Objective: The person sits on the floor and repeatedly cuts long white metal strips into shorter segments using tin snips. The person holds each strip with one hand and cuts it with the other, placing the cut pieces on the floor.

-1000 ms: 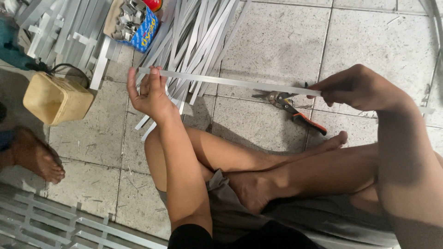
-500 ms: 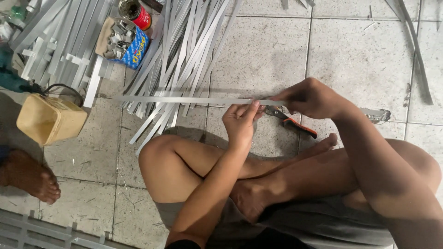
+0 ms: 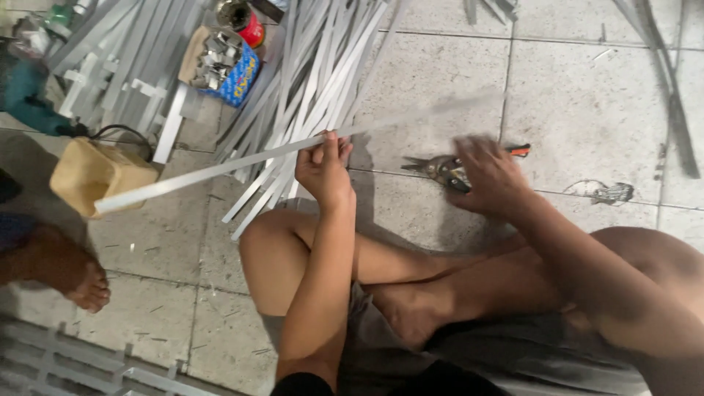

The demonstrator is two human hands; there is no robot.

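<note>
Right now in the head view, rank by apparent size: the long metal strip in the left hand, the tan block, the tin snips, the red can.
1. Long metal strip, longest by far.
2. Tan block.
3. Tin snips, partly covered by the right hand, so unsure against the block.
4. Red can, smallest, cut by the frame edge.

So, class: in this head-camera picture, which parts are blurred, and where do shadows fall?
Head view: the right hand over the snips is smeared by motion, and the far end of the metal strip fades; the left hand gripping it is sharper. Soft shadow lies on the floor tiles beside the arm and legs.
</note>
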